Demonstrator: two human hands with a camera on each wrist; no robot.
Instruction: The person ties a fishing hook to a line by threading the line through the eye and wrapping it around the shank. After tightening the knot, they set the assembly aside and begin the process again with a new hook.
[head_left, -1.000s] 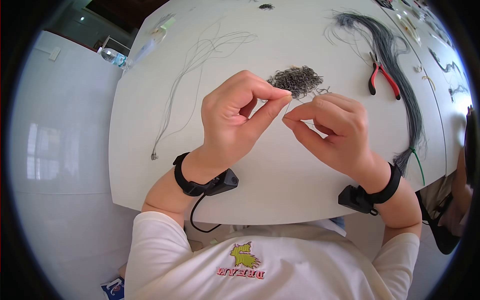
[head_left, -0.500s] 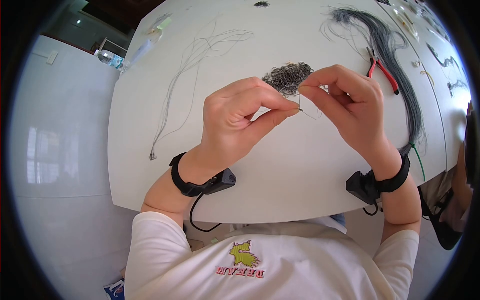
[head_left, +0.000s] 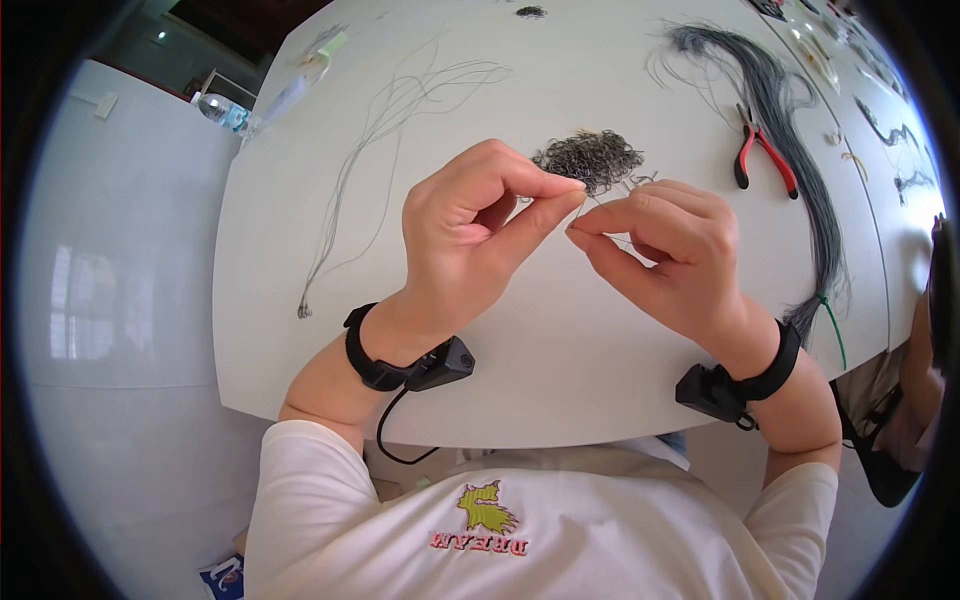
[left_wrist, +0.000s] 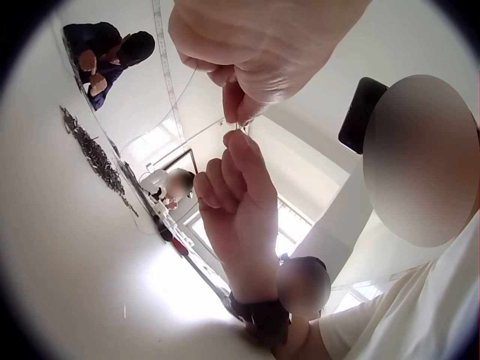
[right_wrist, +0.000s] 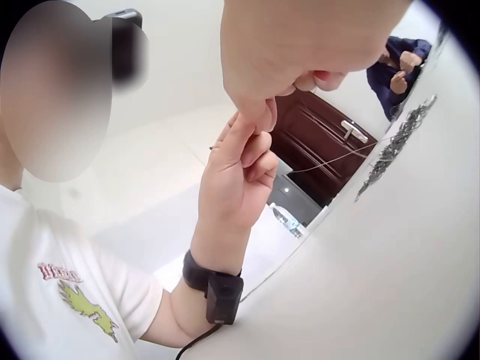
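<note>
Bridging pinched fingers (head_left: 548,184) of left hand (head_left: 462,235) and right hand (head_left: 678,245): thin line (head_left: 579,209)

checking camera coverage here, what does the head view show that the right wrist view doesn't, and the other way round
Only the head view: the red-handled pliers and the long dark bundle of strands.

Only the right wrist view: a person in dark clothing and a silver door handle.

Both: the left hand and right hand close together, a thin strand, the dark pile, the bottle and the shirt emblem.
</note>
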